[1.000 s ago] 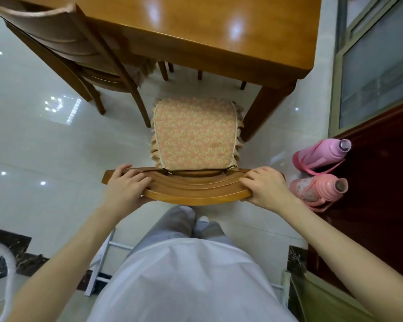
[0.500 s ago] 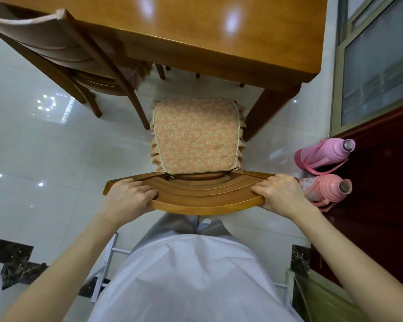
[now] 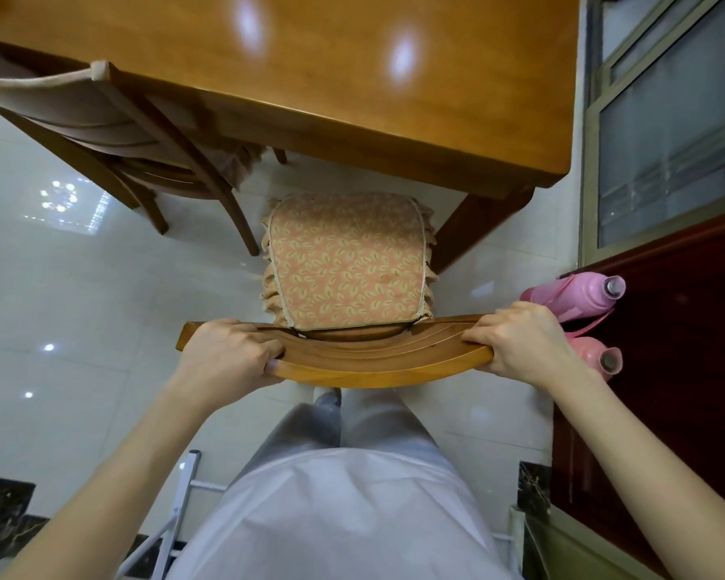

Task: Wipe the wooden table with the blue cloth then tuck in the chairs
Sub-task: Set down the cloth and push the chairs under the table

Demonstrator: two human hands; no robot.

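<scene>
Glossy white floor tiles (image 3: 80,307) spread out past my left hand (image 3: 227,353), which is clamped over the left end of the chair (image 3: 373,362), fingers curled across the top of its curved wooden backrest. My right hand (image 3: 524,343) grasps the opposite end of that rail the same way. Between the two hands and just ahead of them lies the chair's patterned seat cushion (image 3: 344,265), its far edge close to the near edge of the wooden table (image 3: 352,77); I cannot tell whether the seat reaches under it. A table leg (image 3: 474,228) stands ahead of my right hand, just beside the cushion. Ahead of my left hand and further out, a second chair (image 3: 114,131) is pushed against the table. Just outside my right hand, two pink flasks (image 3: 574,293) sit close together beside a dark wooden cabinet (image 3: 666,370).
</scene>
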